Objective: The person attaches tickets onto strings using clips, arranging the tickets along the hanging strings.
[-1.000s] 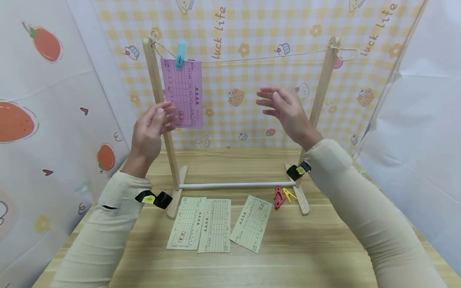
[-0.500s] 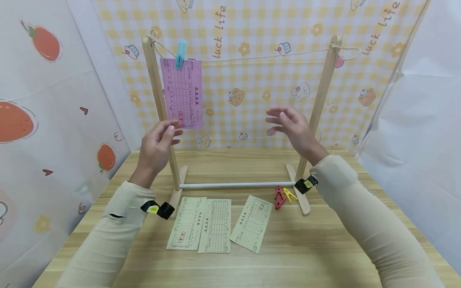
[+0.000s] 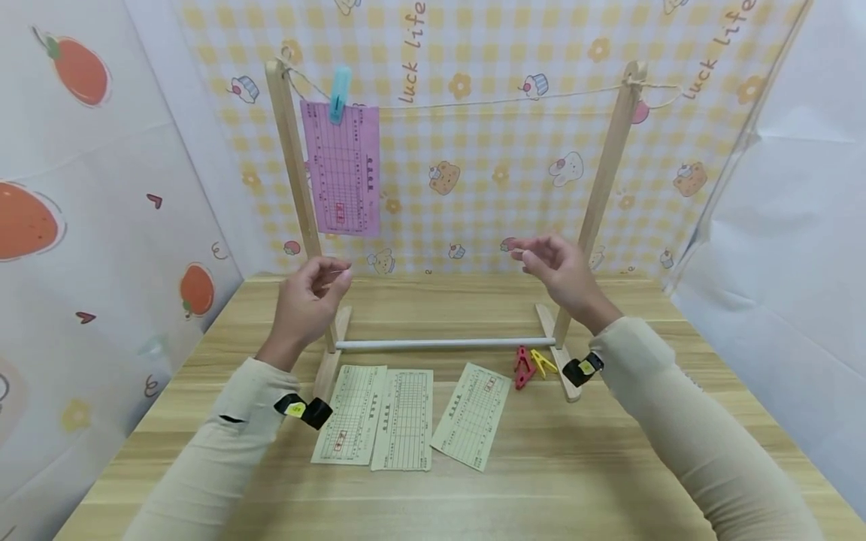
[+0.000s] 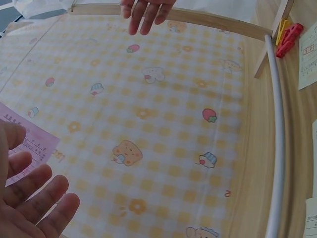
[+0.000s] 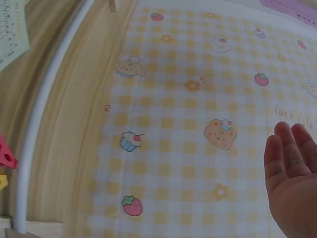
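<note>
A pink printed slip (image 3: 343, 169) hangs from a string (image 3: 487, 107) under a light blue clothespin (image 3: 340, 95) near the left post. Below the slip, in front of that post, my left hand (image 3: 307, 308) is in the air with relaxed fingers and holds nothing. My right hand (image 3: 564, 274) hovers beside the right post, its fingers loosely extended, also holding nothing. On the table lie three pale green slips: a left one (image 3: 349, 415), a middle one (image 3: 403, 421) and a slanted right one (image 3: 471, 417). A red clothespin (image 3: 524, 367) and a yellow clothespin (image 3: 543, 364) lie right of them.
The wooden rack's left post (image 3: 292, 161) and right post (image 3: 606, 180) stand on flat feet, joined low down by a white bar (image 3: 446, 344). Behind them hangs a yellow checked cloth (image 3: 446, 218). The wooden table (image 3: 433, 507) extends towards me.
Both hands have come down from about the pink slip's height, the left also shifting slightly right and the right hand slightly outward. The slips and clothespins lie as before.
</note>
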